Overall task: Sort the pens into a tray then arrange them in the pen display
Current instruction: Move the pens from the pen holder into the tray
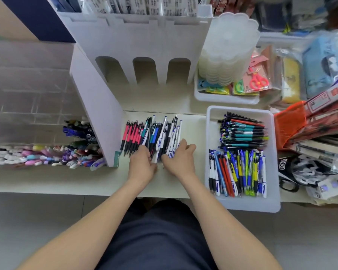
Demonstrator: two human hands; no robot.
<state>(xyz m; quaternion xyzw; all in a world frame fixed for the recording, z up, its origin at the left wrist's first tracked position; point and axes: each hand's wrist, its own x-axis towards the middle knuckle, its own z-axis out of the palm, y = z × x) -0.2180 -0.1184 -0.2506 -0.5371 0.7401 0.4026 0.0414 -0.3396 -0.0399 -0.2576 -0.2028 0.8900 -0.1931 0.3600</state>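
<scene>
A loose row of pens [154, 133] lies on the cream shelf, red ones at the left, blue and white ones at the right. My left hand [142, 164] and my right hand [180, 158] both rest at the near ends of these pens, fingers curled among them. Whether either hand holds a pen I cannot tell. A white tray [211, 121] to the right holds two batches of sorted pens [240, 168]. The white pen display [137, 47] with three arched slots stands behind the loose pens.
A clear acrylic case [27, 106] with colourful pens sits at the left. Behind the tray is a white bin [222, 98] with stacked plastic cups and scissors. Packaged goods and an orange basket [289, 123] crowd the right. The shelf's front edge runs just below my wrists.
</scene>
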